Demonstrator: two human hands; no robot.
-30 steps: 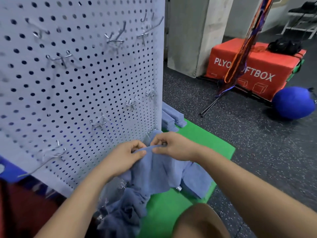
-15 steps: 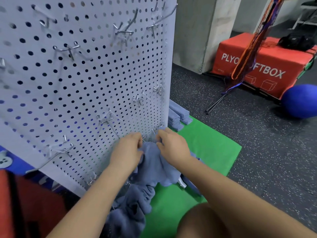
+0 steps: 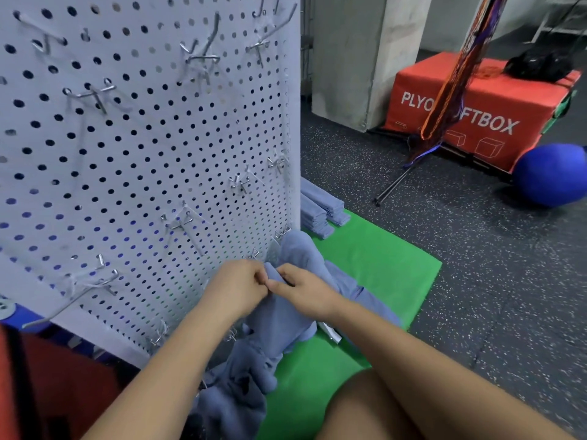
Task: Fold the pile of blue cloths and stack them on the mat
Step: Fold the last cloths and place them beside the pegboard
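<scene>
A loose blue cloth [image 3: 286, 315] hangs over the green mat [image 3: 374, 265]. My left hand [image 3: 236, 289] and my right hand [image 3: 305, 292] pinch its top edge close together, fingertips almost touching. Part of the cloth bulges up behind my hands near the pegboard's corner. Below it a rumpled pile of blue cloths [image 3: 235, 398] lies at the mat's near left edge. A stack of folded blue cloths [image 3: 320, 208] sits at the mat's far corner, partly hidden by the pegboard.
A white pegboard [image 3: 143, 154] with metal hooks stands upright just left of my hands. My bare knee [image 3: 381, 408] is at the bottom. On the speckled floor beyond are a red plyo box [image 3: 476, 106], a blue ball [image 3: 552, 176] and a concrete pillar [image 3: 359, 58].
My hands have come closer together on the cloth's edge and dropped lower. The cloth now bunches up behind them. The view has shifted slightly.
</scene>
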